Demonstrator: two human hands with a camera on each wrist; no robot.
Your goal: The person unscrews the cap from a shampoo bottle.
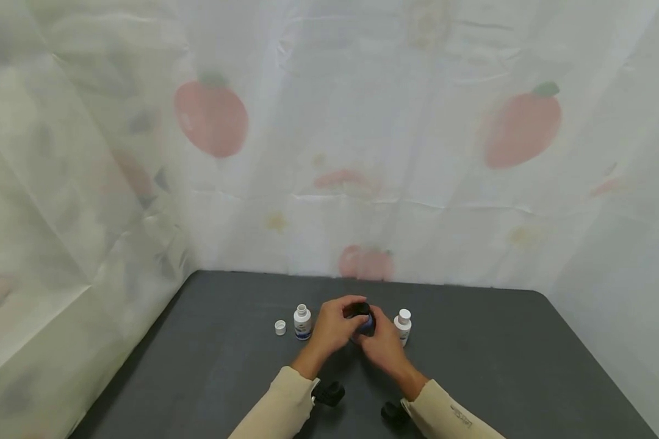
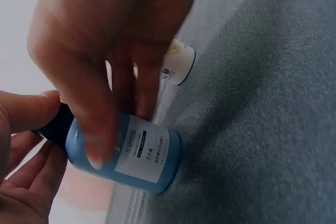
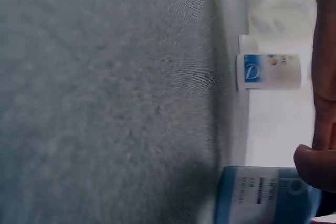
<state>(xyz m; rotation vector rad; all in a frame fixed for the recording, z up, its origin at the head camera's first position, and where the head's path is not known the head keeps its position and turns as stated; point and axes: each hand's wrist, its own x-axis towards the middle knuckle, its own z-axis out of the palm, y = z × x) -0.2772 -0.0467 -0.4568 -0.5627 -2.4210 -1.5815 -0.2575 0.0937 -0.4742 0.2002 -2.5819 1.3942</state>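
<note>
A blue bottle point(image 2: 144, 153) with a dark cap point(image 2: 59, 127) and a white label stands between the two hands. My left hand point(image 1: 331, 326) reaches over from the left and pinches the cap between thumb and fingers. My right hand point(image 1: 385, 346) grips the bottle's body lower down, its thumb across the blue side in the left wrist view. Whether the base touches the table I cannot tell. Left of the left hand, an uncapped white bottle point(image 1: 302, 324) stands upright. A white cap point(image 1: 280, 328) lies beside it. A capped white bottle point(image 1: 403, 327) stands right behind the right hand, partly hidden.
The dark grey table point(image 1: 505, 360) extends to both sides of the hands. White curtains printed with fruit point(image 1: 362, 122) hang behind it and at the left. Black wrist devices point(image 1: 329, 393) sit under both sleeves.
</note>
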